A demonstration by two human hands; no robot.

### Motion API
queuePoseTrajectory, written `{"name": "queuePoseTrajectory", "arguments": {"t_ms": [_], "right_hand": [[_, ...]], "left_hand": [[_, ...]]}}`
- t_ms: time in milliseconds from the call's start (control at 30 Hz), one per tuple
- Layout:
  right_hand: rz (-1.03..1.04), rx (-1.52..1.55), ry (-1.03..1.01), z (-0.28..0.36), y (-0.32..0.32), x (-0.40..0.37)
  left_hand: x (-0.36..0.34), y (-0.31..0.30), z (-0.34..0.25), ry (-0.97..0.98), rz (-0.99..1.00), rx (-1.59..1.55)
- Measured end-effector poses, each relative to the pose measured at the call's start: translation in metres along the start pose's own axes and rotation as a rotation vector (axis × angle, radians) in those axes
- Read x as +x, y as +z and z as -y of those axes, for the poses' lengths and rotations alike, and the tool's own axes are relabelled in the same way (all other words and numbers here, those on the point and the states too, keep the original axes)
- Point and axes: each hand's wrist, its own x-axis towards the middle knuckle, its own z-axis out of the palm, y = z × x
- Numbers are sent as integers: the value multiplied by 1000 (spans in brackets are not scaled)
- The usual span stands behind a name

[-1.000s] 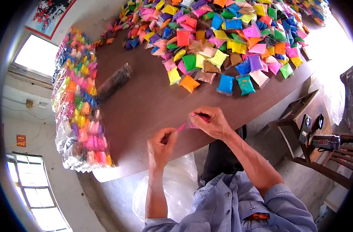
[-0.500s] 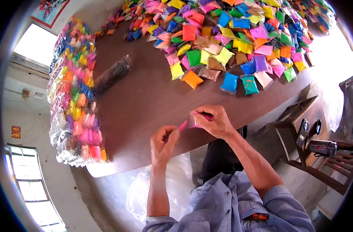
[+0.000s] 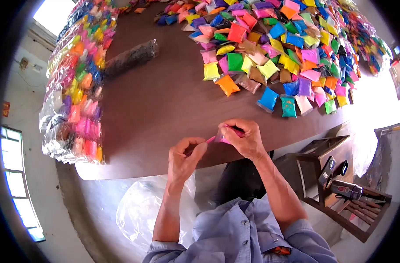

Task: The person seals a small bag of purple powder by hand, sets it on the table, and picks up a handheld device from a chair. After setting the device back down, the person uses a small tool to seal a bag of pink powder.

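Note:
Near the table's front edge, my left hand [image 3: 186, 158] pinches a thin pink piece [image 3: 211, 139] between thumb and fingertips. Close on its right, my right hand [image 3: 246, 139] is closed around a small clear bag [image 3: 220, 136] with pink material in it. The tip of the pink piece is right at the bag's left edge. The fingers of my right hand hide much of the bag. Beyond both hands lie loose filled packets, the nearest being a blue packet [image 3: 268, 99] and a teal packet [image 3: 288, 106].
A large heap of coloured packets [image 3: 270, 48] covers the far right of the brown table [image 3: 138, 105]. Bundled packs [image 3: 79, 87] line the left edge, beside a dark bagged roll [image 3: 132, 57]. Clear plastic [image 3: 151, 210] lies below; a wooden chair [image 3: 358, 215] holding a flask [image 3: 345, 189] stands right.
My left hand has brought the pink piece closer to the bag, up to its edge. My right hand keeps its hold. The camera view has shifted and turned slightly.

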Motion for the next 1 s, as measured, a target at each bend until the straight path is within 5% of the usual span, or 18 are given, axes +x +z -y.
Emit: {"name": "queuePoseTrajectory", "arguments": {"t_ms": [1000], "right_hand": [[32,-70,24,-1,1,0]], "left_hand": [[8,1,7,46,15,12]]}}
